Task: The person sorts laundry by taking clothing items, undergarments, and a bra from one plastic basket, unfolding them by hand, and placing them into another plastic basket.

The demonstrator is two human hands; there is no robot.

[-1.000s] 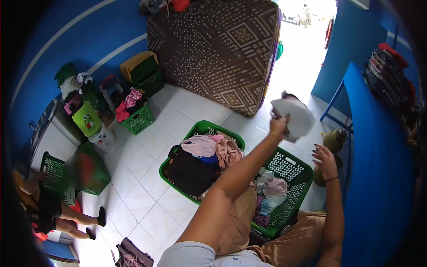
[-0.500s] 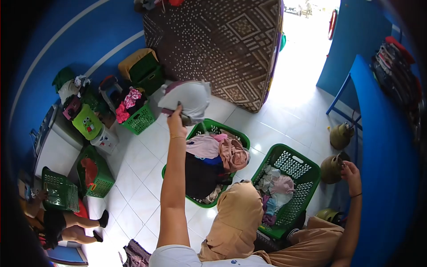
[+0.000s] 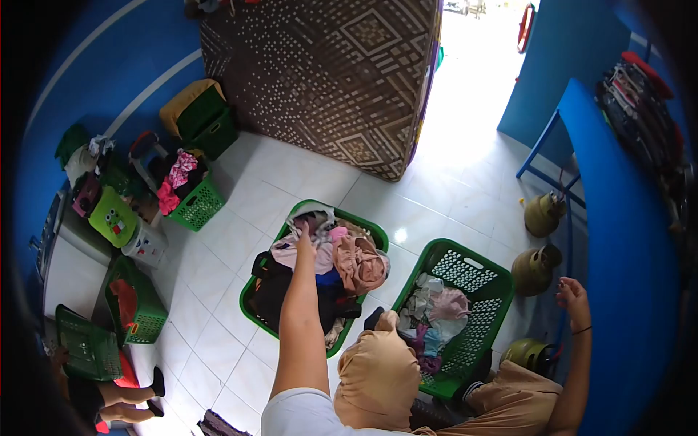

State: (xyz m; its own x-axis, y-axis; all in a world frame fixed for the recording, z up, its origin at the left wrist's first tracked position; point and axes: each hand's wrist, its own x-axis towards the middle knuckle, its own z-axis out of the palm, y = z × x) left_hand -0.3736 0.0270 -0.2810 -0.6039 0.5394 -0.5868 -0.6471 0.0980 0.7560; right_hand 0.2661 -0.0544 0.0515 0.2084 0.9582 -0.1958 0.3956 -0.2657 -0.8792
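My left hand [image 3: 306,238] reaches into the green laundry basket [image 3: 251,311] in the middle of the floor. It is closed on a white and purple garment [image 3: 320,216] at the basket's far end; the fingertips are partly hidden. Around it lie a pale pink cloth [image 3: 287,253], a bunched peach garment [image 3: 359,263] and a black garment [image 3: 287,296]. My right hand [image 3: 574,299] hangs in the air at the right, its fingers loosely bent and apart, with nothing visible in them. Nearest to it is an olive gas cylinder [image 3: 534,270], apart from the hand.
A second green basket [image 3: 502,301] with light clothes stands by my knees. Another gas cylinder [image 3: 544,216] is beside the blue table [image 3: 618,218]. A patterned mattress [image 3: 320,80] leans at the back. A person's legs [image 3: 127,403] show at lower left, near more baskets [image 3: 145,320].
My left hand has come down with the white and purple garment, from above the floor into the middle basket. My right hand has moved slightly away from the gas cylinder. The view has shifted.
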